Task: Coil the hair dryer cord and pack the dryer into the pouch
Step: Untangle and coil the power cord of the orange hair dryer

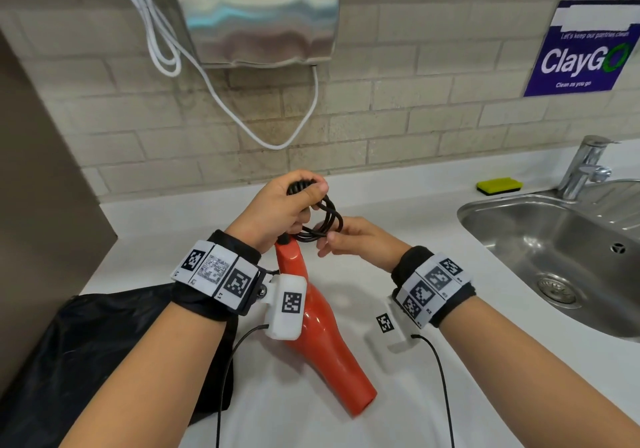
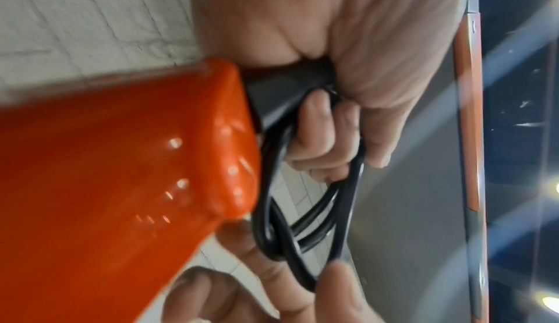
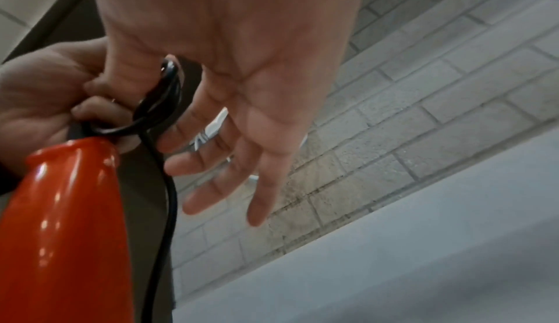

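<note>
Black pouch (image 1: 104, 354) beside orange dryer (image 1: 322, 336); sink (image 1: 554, 239), sponge (image 1: 498, 186) rightward.

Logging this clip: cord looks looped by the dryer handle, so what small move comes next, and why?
Probably move the dryer toward the pouch: the left hand already holds the cord looped, the right hand only steadies it.

Black fabric wristbands (image 1: 221, 239) carry white blocks printed with black square markers; a white camera housing (image 1: 287, 305) with thin black cable (image 1: 225, 378) hangs under each wrist.
</note>
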Tool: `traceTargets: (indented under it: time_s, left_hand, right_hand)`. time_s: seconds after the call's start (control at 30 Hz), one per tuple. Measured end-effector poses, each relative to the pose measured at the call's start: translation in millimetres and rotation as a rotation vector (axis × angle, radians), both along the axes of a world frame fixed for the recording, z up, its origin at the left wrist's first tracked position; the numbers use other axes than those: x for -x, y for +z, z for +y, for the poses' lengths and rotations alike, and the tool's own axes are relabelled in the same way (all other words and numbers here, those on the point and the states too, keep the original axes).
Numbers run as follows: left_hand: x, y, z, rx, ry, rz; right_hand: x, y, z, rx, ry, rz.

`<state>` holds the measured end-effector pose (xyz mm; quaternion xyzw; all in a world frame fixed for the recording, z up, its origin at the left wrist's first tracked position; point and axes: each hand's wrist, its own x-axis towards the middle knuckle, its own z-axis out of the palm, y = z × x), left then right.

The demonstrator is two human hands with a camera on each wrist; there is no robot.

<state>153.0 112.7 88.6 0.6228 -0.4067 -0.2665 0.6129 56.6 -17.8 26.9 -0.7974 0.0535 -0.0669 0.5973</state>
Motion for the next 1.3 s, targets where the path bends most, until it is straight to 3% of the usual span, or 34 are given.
traceTargets:
  time_s: [0.17, 0.33, 0.63, 0.8, 0.93, 1.07, 1.17, 1.3]
  left_hand:
    - [-2, 0, 3, 0.023, 0.032, 0.046]
    - [2, 1, 3, 0.026, -0.002, 0.061]
    - [8, 2, -4, -0.024, -0.036, -0.015]
    - [2, 1, 2, 0.007, -0.002, 0.036]
    - [-3, 0, 5, -0.002, -0.001, 0.047]
    - [-3, 2, 6, -0.024, -0.026, 0.073]
    - [-1, 3, 6, -0.031, -0.041, 0.072]
    - [-2, 1, 3, 0.007, 0.009, 0.104]
  right_hand:
    - [3, 0, -4, -0.256, 0.036, -0.137]
    - [-2, -1, 2, -0.303, -0.030, -0.189]
    - [-26, 4, 29, -0.255, -0.419, -0.294]
    - [-11, 4, 16, -0.446, -0.134, -0.258]
    - [-7, -1, 8, -0.424, -0.035, -0.260]
    - [-7, -3, 3, -0.578, 0.061, -0.216]
    - [-6, -2, 3, -0.584, 0.138, -0.208]
    - [-2, 3, 6, -0.623, 0.067, -0.287]
